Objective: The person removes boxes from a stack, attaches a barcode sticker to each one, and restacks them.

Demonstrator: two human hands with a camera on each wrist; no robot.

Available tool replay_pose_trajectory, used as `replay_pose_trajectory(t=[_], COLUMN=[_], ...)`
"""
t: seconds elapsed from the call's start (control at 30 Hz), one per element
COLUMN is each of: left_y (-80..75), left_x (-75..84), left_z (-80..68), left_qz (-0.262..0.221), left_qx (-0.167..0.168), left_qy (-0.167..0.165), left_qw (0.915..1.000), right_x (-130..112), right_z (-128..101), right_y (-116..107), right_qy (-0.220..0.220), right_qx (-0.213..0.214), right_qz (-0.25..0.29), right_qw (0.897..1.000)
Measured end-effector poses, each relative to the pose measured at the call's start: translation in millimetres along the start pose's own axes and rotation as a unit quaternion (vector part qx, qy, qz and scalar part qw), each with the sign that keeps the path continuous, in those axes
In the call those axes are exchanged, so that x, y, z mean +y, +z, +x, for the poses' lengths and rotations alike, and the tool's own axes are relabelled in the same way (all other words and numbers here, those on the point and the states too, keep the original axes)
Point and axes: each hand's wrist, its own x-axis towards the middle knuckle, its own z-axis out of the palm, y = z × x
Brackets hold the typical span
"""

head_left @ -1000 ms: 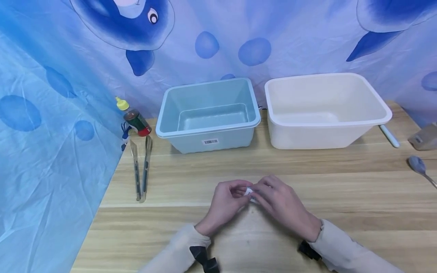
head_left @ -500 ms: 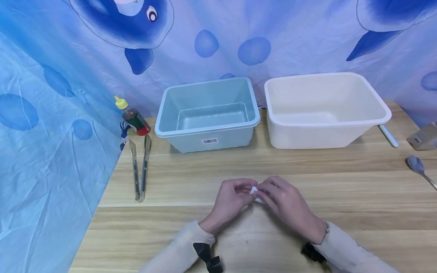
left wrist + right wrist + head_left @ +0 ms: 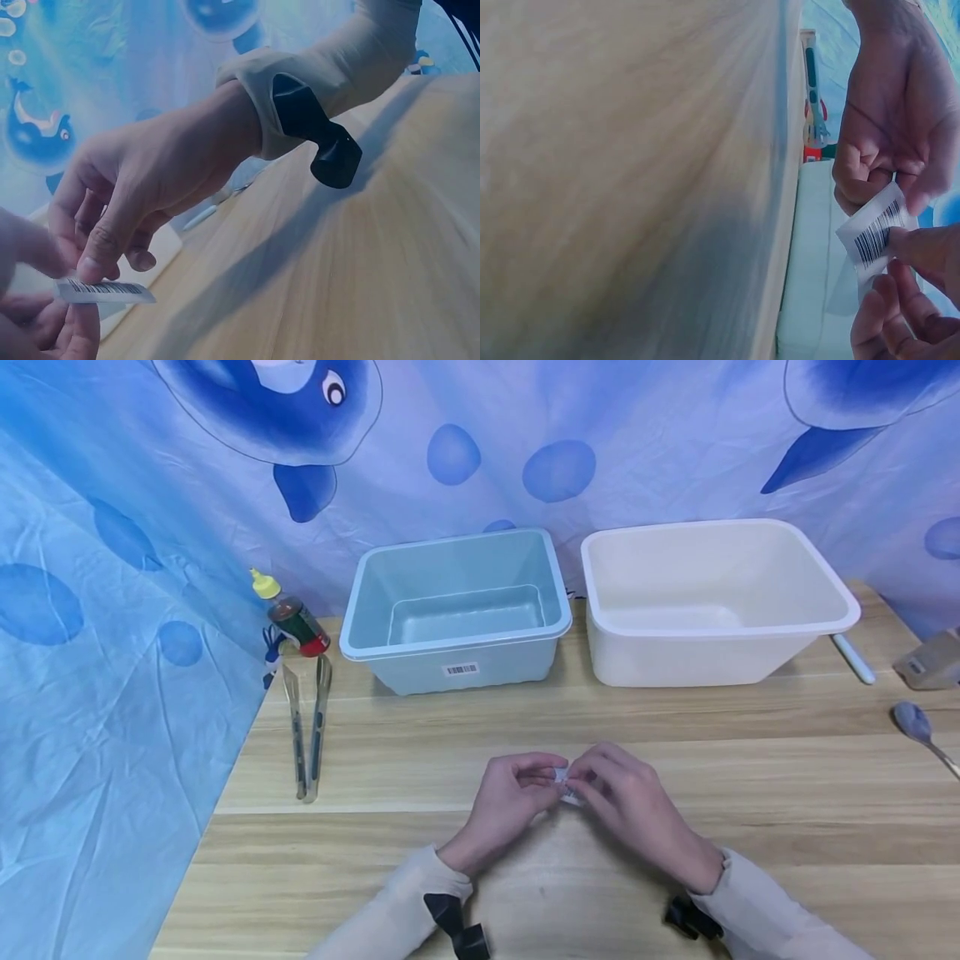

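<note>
A small white barcode label [image 3: 877, 232] is held between both hands above the table. My left hand [image 3: 506, 802] pinches one end of it, fingers curled behind. My right hand [image 3: 630, 797] pinches the other end; in the right wrist view its thumb lies over the printed bars. The label [image 3: 109, 291] looks slightly bent in the left wrist view, with the right thumb pressing on its face. Part of it is hidden by the fingers in the head view.
A light blue bin [image 3: 420, 653] and a white bin [image 3: 720, 660] stand at the back. To the left lie two long utensils [image 3: 318, 727] and a yellow-capped bottle [image 3: 296, 622]. A spoon [image 3: 912, 722], a pale blue handle [image 3: 853, 658] and a clear container [image 3: 930, 662] are on the right.
Both hands have shifted slightly to the right in the head view, label included. The right fingers have changed position a little on the label. Both hands keep hold of it.
</note>
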Motion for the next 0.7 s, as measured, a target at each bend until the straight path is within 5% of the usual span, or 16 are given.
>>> replay_pose_trajectory(t=[0.43, 0.7], left_y=[-2.2, -6.6], left_x=[-0.7, -0.4], left_z=[0.5, 3.2], left_qz=[-0.029, -0.004], left_qx=[0.033, 0.042], left_qy=[-0.021, -0.018], left_qw=[0.9988, 0.999], right_x=[-4.1, -3.2], right_z=[-2.7, -1.9], right_y=[-4.5, -3.8], right_qy=[-0.038, -0.07], right_qx=[-0.021, -0.017], right_qz=[0.001, 0.014], right_qw=[0.999, 0.997])
